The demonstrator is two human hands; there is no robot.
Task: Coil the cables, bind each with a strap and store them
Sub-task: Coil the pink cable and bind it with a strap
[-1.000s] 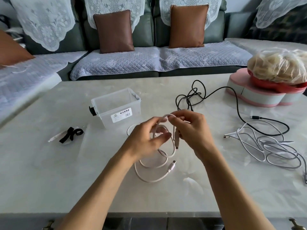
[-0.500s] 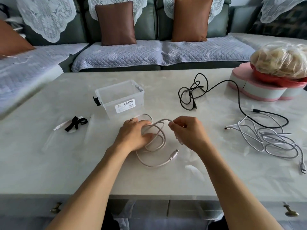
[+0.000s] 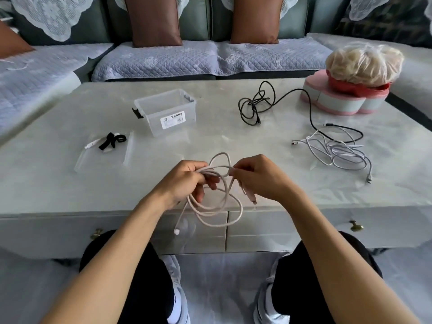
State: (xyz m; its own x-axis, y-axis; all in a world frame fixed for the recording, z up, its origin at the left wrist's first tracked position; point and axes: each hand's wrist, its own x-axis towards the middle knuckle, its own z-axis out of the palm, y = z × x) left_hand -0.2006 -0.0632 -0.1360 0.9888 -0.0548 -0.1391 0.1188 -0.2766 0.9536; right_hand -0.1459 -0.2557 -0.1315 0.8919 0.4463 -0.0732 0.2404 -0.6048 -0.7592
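A pale pink cable (image 3: pixel 216 208) hangs in loose loops between my two hands above the table's front edge. My left hand (image 3: pixel 187 181) grips the gathered loops, and one plug end dangles below it. My right hand (image 3: pixel 257 178) pinches the cable beside the left hand, with the other plug end hanging under its fingers. A black cable (image 3: pixel 257 106) lies tangled at the back of the table. A white cable (image 3: pixel 343 153) lies in a heap on the right. Black straps (image 3: pixel 112 140) lie on a clear bag at the left. A clear plastic box (image 3: pixel 167 112) stands open behind my hands.
A pink and white heart-shaped box (image 3: pixel 339 104) with a bagged bundle on top sits at the table's back right corner. A sofa with brown cushions runs behind the table. The table's front has drawers with brass knobs (image 3: pixel 356 226). My knees are under its front edge.
Both hands have lifted the pink cable off the table and drawn it toward me, past the front edge. The loops now hang in the air; the view has tilted down.
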